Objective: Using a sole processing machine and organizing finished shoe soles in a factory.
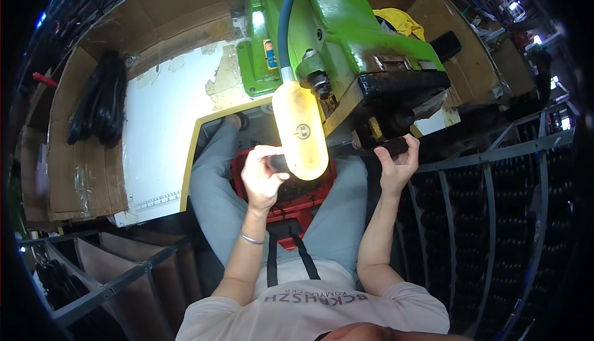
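My left hand [265, 179] pinches a dark piece [278, 163] between thumb and fingers, just left of the yellow lamp head [301, 132]. The lamp hides part of what lies between my hands. Below the black working head [396, 97] of the green machine [346, 25], my right hand [400, 166] grips a dark edge with thumb and fingers. A dark strip shows between the lamp and my right hand. It appears to be one long black piece running to both hands, but its kind cannot be made out.
A white tabletop [161, 131] with a yellow edge lies at the left. On it stands a cardboard box [80, 180] with a bundle of black strips [99, 103]. Metal racks [489, 211] of dark items flank my right. A red object [291, 214] sits between my legs.
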